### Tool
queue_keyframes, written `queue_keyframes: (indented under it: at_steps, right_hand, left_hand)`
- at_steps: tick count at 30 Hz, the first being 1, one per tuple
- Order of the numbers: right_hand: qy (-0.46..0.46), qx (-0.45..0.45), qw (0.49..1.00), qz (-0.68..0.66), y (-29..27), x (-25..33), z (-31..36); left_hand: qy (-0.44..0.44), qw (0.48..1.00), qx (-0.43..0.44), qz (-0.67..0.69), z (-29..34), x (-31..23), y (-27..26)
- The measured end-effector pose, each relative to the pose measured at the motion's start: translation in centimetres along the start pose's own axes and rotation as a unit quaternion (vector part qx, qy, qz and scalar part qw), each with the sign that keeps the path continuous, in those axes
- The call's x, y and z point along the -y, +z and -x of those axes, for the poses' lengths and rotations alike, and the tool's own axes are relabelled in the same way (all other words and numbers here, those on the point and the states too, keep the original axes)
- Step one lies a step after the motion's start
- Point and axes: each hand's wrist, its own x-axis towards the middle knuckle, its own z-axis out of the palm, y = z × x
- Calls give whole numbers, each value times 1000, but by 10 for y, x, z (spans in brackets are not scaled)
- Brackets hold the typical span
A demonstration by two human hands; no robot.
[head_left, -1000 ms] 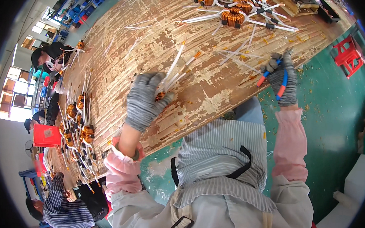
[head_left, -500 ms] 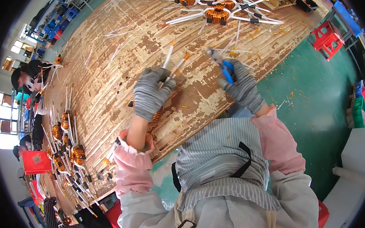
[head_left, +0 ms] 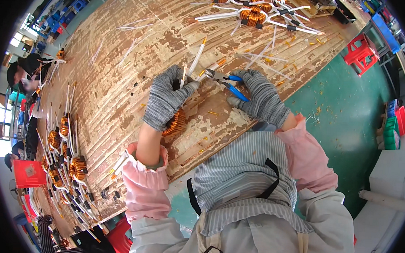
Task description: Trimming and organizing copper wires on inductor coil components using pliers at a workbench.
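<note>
My left hand [head_left: 164, 96], in a grey striped glove, is closed around white sleeved wire leads [head_left: 196, 57] whose copper-coloured tips point away from me. Under that wrist sits a toroidal coil [head_left: 175, 123] wound with copper wire, partly hidden by the hand. My right hand [head_left: 262, 96], gloved likewise, grips blue-handled cutting pliers [head_left: 231, 82]. The handles are spread, and the metal jaws [head_left: 210, 73] are beside the orange-tipped lead near my left fingers. Whether the jaws touch that lead I cannot tell.
Several finished-looking coils [head_left: 252, 17] with white leads lie at the table's far side, and more coils [head_left: 78, 167] at the left. Loose sleeve pieces [head_left: 135, 26] and wire scraps litter the worn wooden table [head_left: 156, 46]. A red stool [head_left: 362, 54] stands right. A person [head_left: 27, 74] sits far left.
My right hand has brought the pliers left and nearer, from apart to beside the leads in my left hand. The view has shifted slightly, and more of the coil under my left wrist shows.
</note>
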Motion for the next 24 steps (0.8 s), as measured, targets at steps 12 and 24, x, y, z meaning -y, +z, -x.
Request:
queue_keyframes:
  at_steps: [12, 24]
  right_hand:
    - [4, 80, 988, -133, -10, 18, -3]
    - [-28, -57, 998, 25, 7, 21, 0]
  left_hand:
    - [12, 1000, 4, -8, 4, 1, 3]
    - [23, 1000, 5, 4, -2, 7, 5]
